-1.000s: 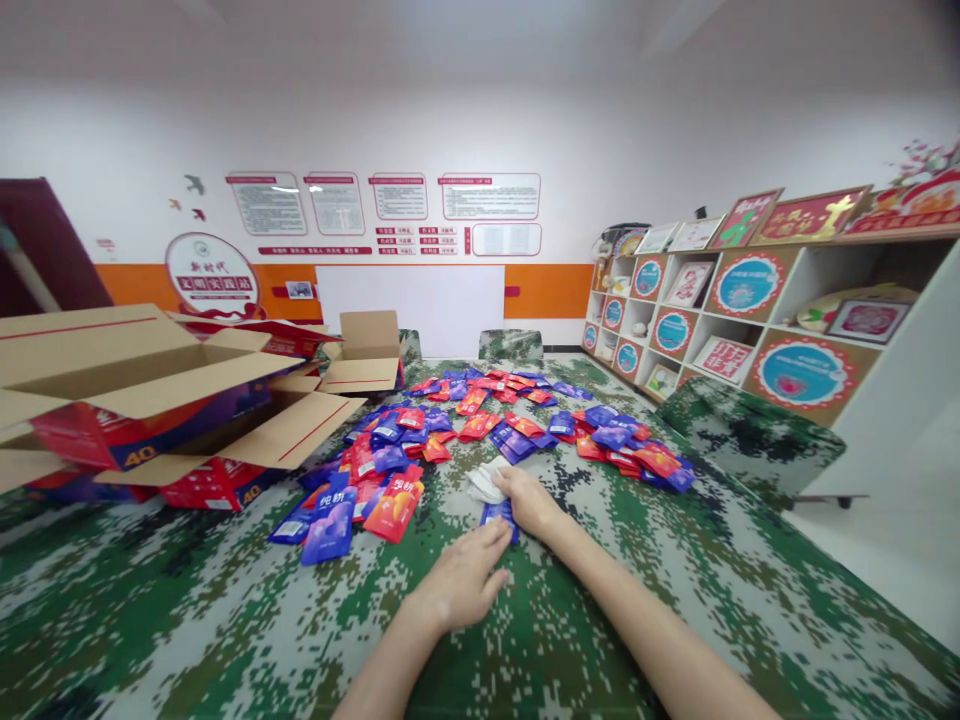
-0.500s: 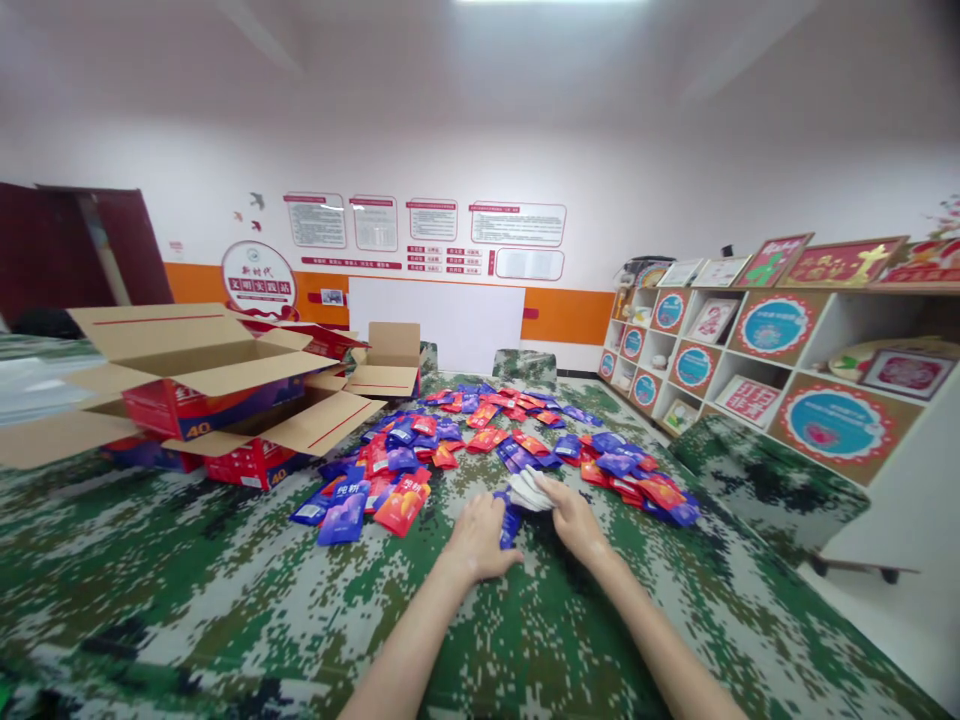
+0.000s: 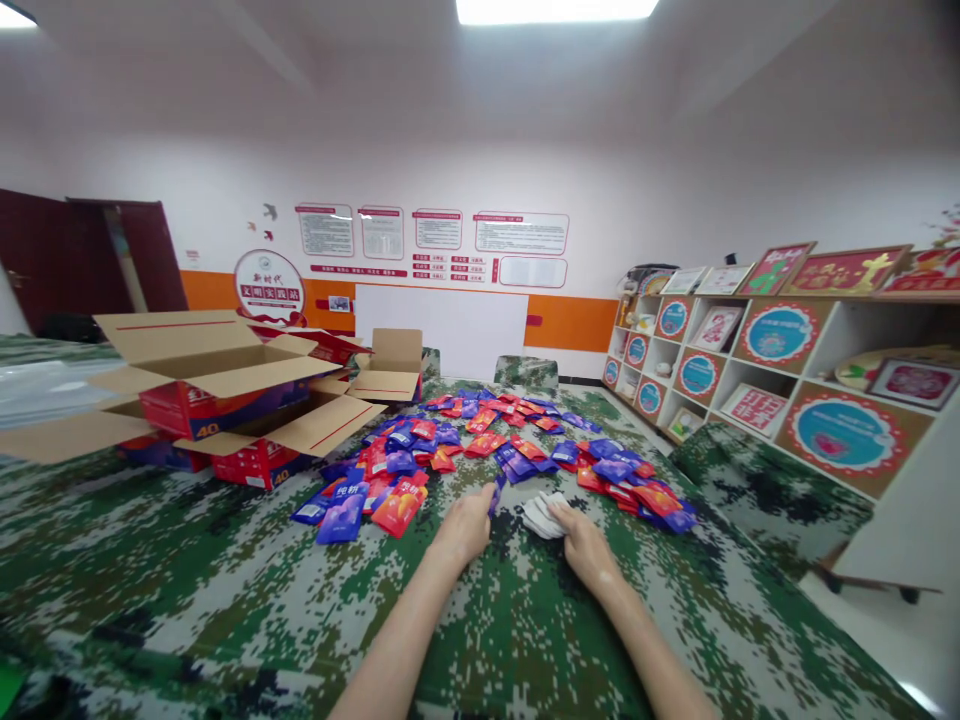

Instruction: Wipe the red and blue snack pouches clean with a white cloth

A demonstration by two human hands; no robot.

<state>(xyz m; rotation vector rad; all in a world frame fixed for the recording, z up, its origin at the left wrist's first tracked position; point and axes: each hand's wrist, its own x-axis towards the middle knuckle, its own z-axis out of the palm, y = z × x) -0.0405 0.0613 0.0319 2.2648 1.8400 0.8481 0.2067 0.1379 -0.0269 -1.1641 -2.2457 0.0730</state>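
Observation:
Many red and purple sachets (image 3: pixel 517 445) lie spread over a table with a green camouflage cloth (image 3: pixel 225 600). My left hand (image 3: pixel 466 520) is closed on a purple sachet (image 3: pixel 496 494) lifted a little off the cloth. My right hand (image 3: pixel 581 540) grips a small white bundle (image 3: pixel 544 514) of what look like flat white packets, just right of the left hand. Both hands sit at the near edge of the sachet pile.
Open cardboard boxes (image 3: pixel 217 385) with red and blue printed sides stand at the left, a smaller open box (image 3: pixel 390 365) behind them. A second camouflage-covered table (image 3: pixel 765 490) and a white shelf unit (image 3: pixel 780 350) with framed pictures are on the right. Chairs (image 3: pixel 525 372) stand at the far end.
The head has tilted up and turned, showing more ceiling. My left hand has picked the purple sachet up from the cloth, and my right hand has drawn the white bundle a little toward me.

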